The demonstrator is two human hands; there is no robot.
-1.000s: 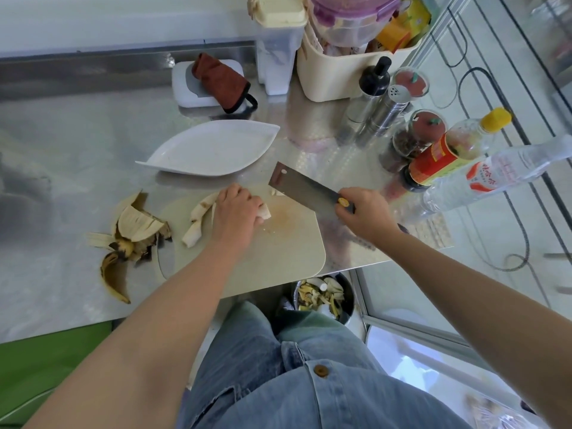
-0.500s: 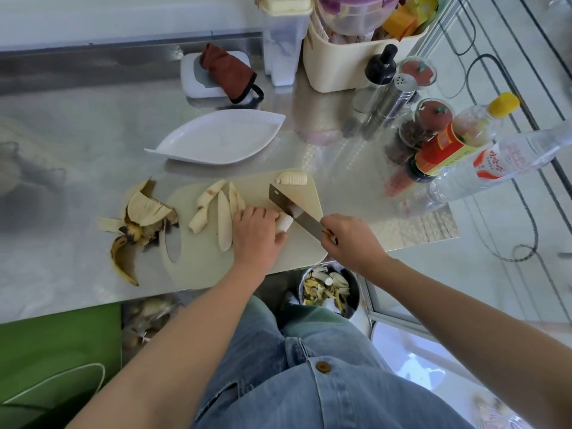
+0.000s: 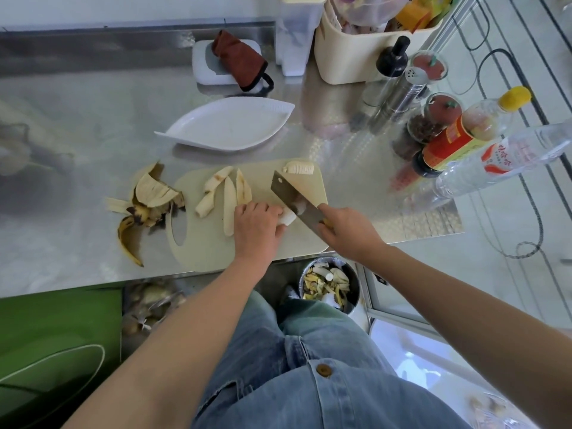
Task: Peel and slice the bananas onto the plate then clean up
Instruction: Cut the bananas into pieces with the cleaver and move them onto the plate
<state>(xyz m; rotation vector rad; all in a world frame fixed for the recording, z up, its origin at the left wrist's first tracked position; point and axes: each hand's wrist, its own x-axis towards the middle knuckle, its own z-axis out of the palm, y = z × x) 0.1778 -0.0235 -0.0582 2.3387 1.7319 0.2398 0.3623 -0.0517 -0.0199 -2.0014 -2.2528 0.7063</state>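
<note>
The left grip (image 3: 255, 230) is curling round a banana (image 3: 288, 217); the right grip (image 3: 348, 232) is clasping the cleaver (image 3: 286, 191). Best be slicing straight down, knuckles guiding the blade.

a shiny steel table (image 3: 77, 119) fills the upper left. it has a raised steel edge at the back, below a pale wall (image 3: 123, 7). on the right is a light floor (image 3: 557, 212) where black cables (image 3: 541, 230) lie in loops. soft daylight reflects on the metal. a green surface (image 3: 55, 323) lies below the table's near edge.
</note>
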